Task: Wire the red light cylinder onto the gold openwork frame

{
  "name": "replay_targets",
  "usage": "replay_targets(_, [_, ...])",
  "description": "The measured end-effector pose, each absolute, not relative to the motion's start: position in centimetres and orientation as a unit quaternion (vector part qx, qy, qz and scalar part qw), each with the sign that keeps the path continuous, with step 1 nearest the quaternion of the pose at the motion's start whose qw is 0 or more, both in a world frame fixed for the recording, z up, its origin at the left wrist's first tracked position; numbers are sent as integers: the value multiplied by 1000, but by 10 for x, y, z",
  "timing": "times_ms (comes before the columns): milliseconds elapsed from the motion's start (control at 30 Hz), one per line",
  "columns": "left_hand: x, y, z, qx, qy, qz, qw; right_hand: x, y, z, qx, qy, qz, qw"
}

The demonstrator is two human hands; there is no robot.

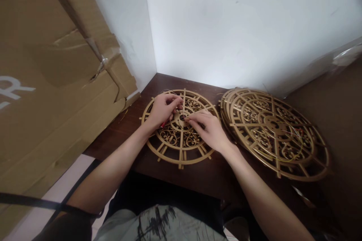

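A round gold-coloured openwork frame [166,157], with spokes, rings and scrollwork, lies flat on the dark table in front of me. Over its upper left part, my left hand [164,111] is closed, thumb and fingers pinched near the hub. A small red piece [163,124] shows under that palm; its kind is hidden. From the right, my right hand [208,127] reaches in with thumb and forefinger pinched beside the centre hole. A thin wire [183,111] runs between the two sets of fingertips, hard to make out.
Several similar gold frames [278,173] are stacked at the right, with a yellow wire [298,152] on top. A large cardboard box [62,120] stands at the left. White walls [240,26] rise behind the brown table [169,175]. A brown panel [345,128] borders the right.
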State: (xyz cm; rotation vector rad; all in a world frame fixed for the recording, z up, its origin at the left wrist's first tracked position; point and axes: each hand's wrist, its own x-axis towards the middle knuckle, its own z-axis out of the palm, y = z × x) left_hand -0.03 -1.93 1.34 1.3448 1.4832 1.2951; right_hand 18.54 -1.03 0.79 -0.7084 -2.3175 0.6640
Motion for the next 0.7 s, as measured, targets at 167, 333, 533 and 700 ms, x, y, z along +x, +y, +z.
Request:
replay_targets(167, [0, -19, 14, 504, 578, 520, 377, 186, -9, 5, -255, -897, 218, 288])
replay_targets(333, [0, -19, 14, 517, 592, 516, 341, 187, -8, 4, -253, -906, 204, 271])
replay_targets(533, [-3, -18, 13, 541, 601, 503, 305, 186, -9, 4, -255, -908, 202, 266])
replay_targets(700, [-8, -17, 12, 548, 605, 511, 269, 186, -9, 3, -252, -909, 197, 266])
